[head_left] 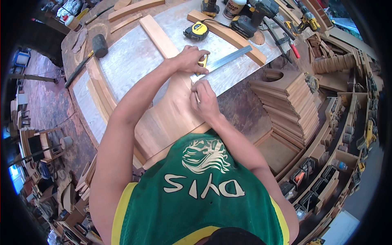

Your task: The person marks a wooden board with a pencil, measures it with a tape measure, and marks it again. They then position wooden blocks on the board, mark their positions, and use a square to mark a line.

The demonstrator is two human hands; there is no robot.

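A curved wooden panel [167,118] lies on the workbench against the green shirt. My left hand [190,60] is closed on the yellow handle of a try square [228,59], at the panel's far end. The square's metal blade points away to the right. Just nearer, my right hand [204,100] has its fingers pinched together at the panel's right edge, on something thin that I cannot make out. Beyond my left hand, a long wooden strip [157,34] runs away over the white board [130,53]. A yellow and black tape measure [196,31] rests past the square.
A mallet [99,45] lies at the left. Wooden strips [102,94] are beside the panel. Cordless drills [255,18], a glue bottle [234,8] and a clamp [281,41] occupy the far right. Stacked wooden pieces [286,106] stand right of the bench, near tool shelves [326,163].
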